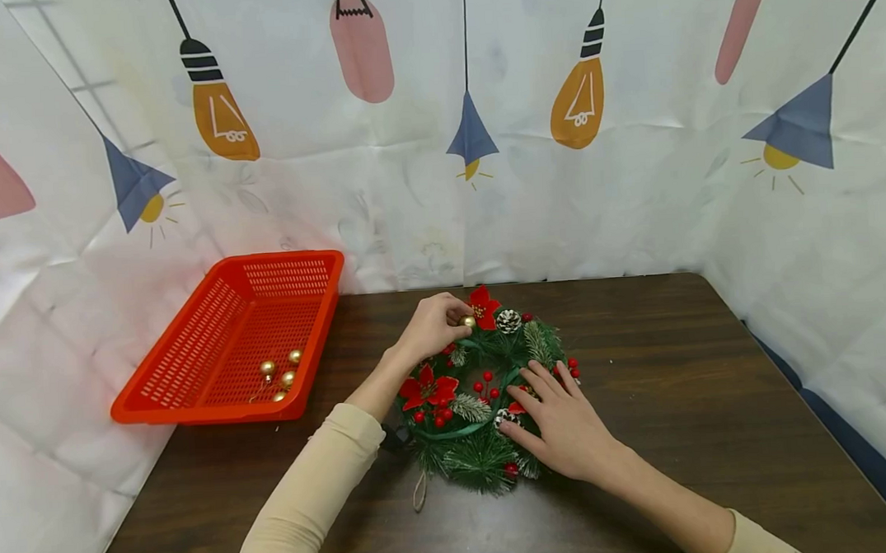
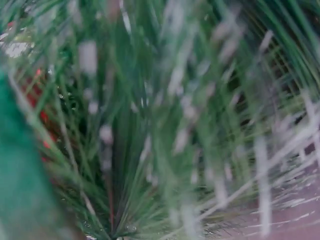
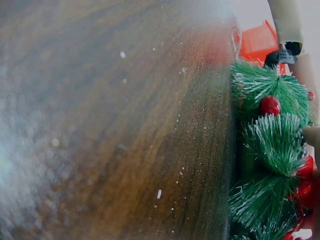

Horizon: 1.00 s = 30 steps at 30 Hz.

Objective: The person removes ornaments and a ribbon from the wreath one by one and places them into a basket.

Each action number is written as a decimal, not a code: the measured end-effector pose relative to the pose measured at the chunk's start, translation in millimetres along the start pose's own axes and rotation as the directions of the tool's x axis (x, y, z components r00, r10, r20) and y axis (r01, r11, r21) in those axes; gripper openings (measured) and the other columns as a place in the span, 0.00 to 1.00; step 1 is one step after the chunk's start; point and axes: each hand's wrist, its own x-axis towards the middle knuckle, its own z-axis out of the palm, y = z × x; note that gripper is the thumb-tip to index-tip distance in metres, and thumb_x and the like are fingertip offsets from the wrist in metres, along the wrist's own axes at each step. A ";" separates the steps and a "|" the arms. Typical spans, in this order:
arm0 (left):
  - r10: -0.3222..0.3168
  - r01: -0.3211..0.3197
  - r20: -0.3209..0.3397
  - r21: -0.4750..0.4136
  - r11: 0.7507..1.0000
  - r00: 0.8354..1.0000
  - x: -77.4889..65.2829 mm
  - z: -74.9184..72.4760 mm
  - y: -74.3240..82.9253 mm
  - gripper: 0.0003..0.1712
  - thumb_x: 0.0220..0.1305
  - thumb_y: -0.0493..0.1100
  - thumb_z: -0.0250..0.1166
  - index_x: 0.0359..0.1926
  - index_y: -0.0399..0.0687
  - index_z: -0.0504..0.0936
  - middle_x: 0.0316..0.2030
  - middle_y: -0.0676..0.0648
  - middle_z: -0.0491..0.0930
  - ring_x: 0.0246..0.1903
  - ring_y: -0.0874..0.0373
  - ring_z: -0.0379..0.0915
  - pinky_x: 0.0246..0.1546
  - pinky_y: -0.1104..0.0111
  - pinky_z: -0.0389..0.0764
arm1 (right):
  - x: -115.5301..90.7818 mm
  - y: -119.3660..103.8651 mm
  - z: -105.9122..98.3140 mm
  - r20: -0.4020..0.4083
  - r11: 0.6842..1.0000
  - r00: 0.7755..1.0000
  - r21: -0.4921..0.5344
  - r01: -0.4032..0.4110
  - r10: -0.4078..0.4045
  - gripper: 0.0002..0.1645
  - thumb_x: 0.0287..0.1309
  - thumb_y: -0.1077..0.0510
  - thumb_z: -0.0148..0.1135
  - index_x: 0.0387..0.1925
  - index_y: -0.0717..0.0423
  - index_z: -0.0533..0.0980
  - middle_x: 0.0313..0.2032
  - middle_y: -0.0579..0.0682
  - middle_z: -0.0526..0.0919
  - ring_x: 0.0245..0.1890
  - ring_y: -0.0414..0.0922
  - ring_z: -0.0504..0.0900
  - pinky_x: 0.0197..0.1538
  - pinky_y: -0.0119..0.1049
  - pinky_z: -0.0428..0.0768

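Observation:
A green Christmas wreath (image 1: 481, 460) lies on the table, dressed with red poinsettias (image 1: 427, 389), red berries and frosted pine cones (image 1: 508, 321). At its upper left edge my left hand (image 1: 434, 326) pinches a small gold ball ornament (image 1: 468, 321), close beside the upper poinsettia. My right hand (image 1: 568, 428) rests on the wreath's right side with fingers spread, over a pine cone and some red petals. Blurred green needles (image 2: 150, 125) fill the left wrist view. In the right wrist view, frosted sprigs (image 3: 275, 145) and a red berry (image 3: 270, 105) show along the right edge.
A red plastic basket (image 1: 229, 414) stands at the left with several gold balls (image 1: 287, 378) inside. The brown wooden table (image 1: 677, 365) reaches back to a white curtain (image 1: 410, 212) printed with lamps. A twine loop (image 1: 419, 492) sticks out from the wreath's near edge.

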 end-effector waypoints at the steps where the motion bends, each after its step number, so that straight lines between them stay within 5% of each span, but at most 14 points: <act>1: -0.006 0.006 -0.002 -0.013 1.000 1.000 -0.3 -0.8 0.0 0.15 0.64 0.35 0.73 0.51 0.38 0.87 0.45 0.45 0.81 0.43 0.51 0.80 0.46 0.61 0.83 | 0.2 -0.1 0.1 -0.001 1.000 1.000 0.000 0.001 -0.001 0.41 0.72 0.28 0.50 0.67 0.54 0.77 0.71 0.61 0.69 0.76 0.58 0.57 0.76 0.63 0.45; 22: -0.110 0.092 -0.059 -0.257 0.962 0.992 -1.6 -27.3 -7.4 0.16 0.71 0.39 0.68 0.57 0.42 0.85 0.49 0.46 0.84 0.49 0.51 0.81 0.49 0.57 0.83 | 1.3 -0.5 1.6 -0.008 1.000 1.000 0.002 0.002 -0.002 0.41 0.72 0.28 0.50 0.67 0.55 0.77 0.70 0.62 0.69 0.76 0.58 0.57 0.76 0.63 0.44; 30: -0.148 0.123 -0.076 -0.267 0.956 0.986 0.3 -36.2 -7.1 0.15 0.71 0.41 0.68 0.56 0.45 0.86 0.48 0.46 0.83 0.48 0.51 0.80 0.44 0.57 0.84 | 0.7 -0.4 1.2 -0.007 1.000 1.000 0.001 0.002 -0.002 0.41 0.72 0.29 0.51 0.67 0.55 0.77 0.71 0.62 0.69 0.76 0.59 0.57 0.76 0.63 0.44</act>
